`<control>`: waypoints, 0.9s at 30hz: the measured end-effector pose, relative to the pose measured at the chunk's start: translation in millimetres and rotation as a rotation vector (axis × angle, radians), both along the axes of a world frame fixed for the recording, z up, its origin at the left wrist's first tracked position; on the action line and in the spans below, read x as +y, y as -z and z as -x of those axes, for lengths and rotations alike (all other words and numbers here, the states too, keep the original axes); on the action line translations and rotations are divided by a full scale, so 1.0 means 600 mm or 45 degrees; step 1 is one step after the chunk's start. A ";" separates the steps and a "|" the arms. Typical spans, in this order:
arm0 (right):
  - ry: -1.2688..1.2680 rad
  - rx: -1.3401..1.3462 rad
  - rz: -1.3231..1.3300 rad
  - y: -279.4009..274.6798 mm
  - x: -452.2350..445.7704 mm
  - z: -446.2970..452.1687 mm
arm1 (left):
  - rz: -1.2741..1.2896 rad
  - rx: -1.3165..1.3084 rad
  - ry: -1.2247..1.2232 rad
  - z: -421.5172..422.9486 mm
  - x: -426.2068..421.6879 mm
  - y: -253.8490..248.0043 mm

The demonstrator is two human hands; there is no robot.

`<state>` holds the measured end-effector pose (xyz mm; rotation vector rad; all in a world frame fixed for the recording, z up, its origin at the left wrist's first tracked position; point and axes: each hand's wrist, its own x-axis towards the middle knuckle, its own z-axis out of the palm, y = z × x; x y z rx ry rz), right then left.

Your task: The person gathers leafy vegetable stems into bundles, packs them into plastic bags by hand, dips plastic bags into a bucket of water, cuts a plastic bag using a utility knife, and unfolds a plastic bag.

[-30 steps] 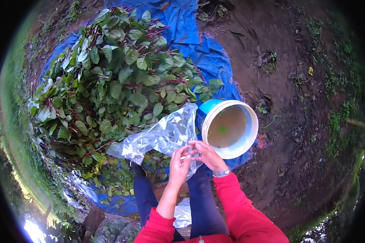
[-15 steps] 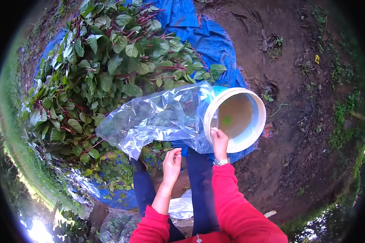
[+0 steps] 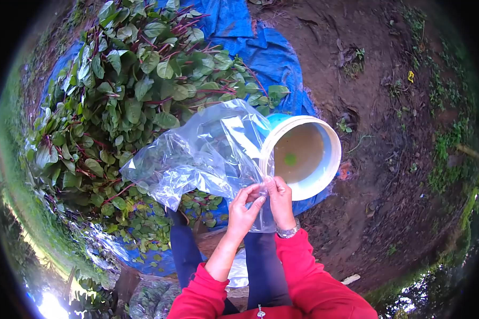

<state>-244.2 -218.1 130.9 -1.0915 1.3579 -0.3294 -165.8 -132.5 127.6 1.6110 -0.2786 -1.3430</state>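
A large clear plastic bag [image 3: 197, 143] stretches from the leaf pile to the bucket, its open edge by my fingers. My left hand [image 3: 244, 210] pinches the bag's edge, thumb against fingertips. Close beside it, my right hand [image 3: 280, 198] also pinches the bag edge, just in front of the bucket's rim; a metal watch sits on that wrist. The bucket [image 3: 331, 181], white inside and blue outside, holds murky brownish water with a small green spot in it. Part of the bag overlaps the bucket's left rim.
A big heap of leafy greens [image 3: 127, 101] with reddish stems lies on a blue tarp [image 3: 274, 50] to the left and ahead. Bare brown soil [image 3: 378, 138] extends on the right. Another piece of clear plastic [image 3: 238, 270] lies between my legs.
My left hand has moved up and right to the bag's edge, beside my right hand. The bag edge has been pulled down toward me, below the bucket rim.
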 end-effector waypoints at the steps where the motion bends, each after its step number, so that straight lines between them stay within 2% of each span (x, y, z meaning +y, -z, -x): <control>1: 0.004 0.002 -0.004 -0.003 0.000 0.001 | 0.021 -0.069 0.013 0.001 0.000 0.000; 2: -0.089 -0.042 0.011 -0.004 -0.001 0.002 | 0.019 -0.068 0.014 0.004 -0.001 -0.001; 4: -0.333 -0.099 -0.079 -0.015 0.001 0.004 | 0.046 -0.499 0.131 0.008 -0.004 -0.012; 5: -0.331 -0.099 -0.085 -0.025 -0.001 0.006 | 0.040 -0.499 0.133 0.003 0.000 -0.021; 7: -0.071 -0.375 -0.477 -0.068 -0.021 -0.001 | -0.002 0.164 0.187 -0.029 0.002 -0.056; 8: 0.129 -0.628 -0.687 -0.066 -0.030 0.016 | 0.053 0.400 0.084 -0.036 0.026 -0.071; 9: 0.134 -0.632 -0.686 -0.057 -0.034 0.018 | 0.077 0.834 -0.166 -0.062 0.051 -0.112; 10: 0.099 -0.490 -0.424 -0.043 -0.038 0.017 | 0.086 0.907 -0.318 -0.097 0.068 -0.166; 11: 0.064 -0.347 -0.163 -0.032 -0.041 0.013 | 0.448 0.948 -0.422 -0.124 0.096 -0.188; 12: 0.355 -0.437 -0.316 -0.020 -0.033 -0.013 | 0.548 0.884 -0.526 -0.159 0.118 -0.215; 13: 0.463 -0.607 -0.289 0.011 -0.019 -0.026 | 0.594 0.743 -0.627 -0.193 0.148 -0.246; 15: 0.297 -0.312 -0.113 0.073 0.011 -0.060 | 0.598 0.396 -0.828 -0.256 0.207 -0.286; 17: -0.046 0.256 0.377 0.206 0.080 -0.077 | 0.433 -0.067 -0.999 -0.321 0.265 -0.313; 19: 0.154 -0.355 -0.420 0.310 0.151 -0.088 | 0.114 -0.501 -1.108 -0.383 0.312 -0.319; 21: -0.231 -0.537 -0.917 0.267 0.196 -0.110 | -0.126 -0.743 -1.143 -0.425 0.343 -0.317; 22: -0.236 -0.542 -0.928 0.254 0.197 -0.118 | -0.214 -0.822 -1.142 -0.442 0.361 -0.314; 23: -0.087 -0.625 -1.063 0.243 0.197 -0.118 | -0.284 -0.878 -1.136 -0.458 0.373 -0.309; 25: 0.225 -0.773 -1.305 0.226 0.182 -0.103 | -0.559 -0.957 -0.700 -0.550 0.498 -0.254; 26: 0.247 -0.638 -1.158 0.211 0.153 -0.098 | -0.555 -0.948 -0.705 -0.554 0.507 -0.238; 27: 0.265 -0.506 -1.003 0.195 0.112 -0.092 | -1.009 -1.386 -0.468 -0.558 0.508 -0.220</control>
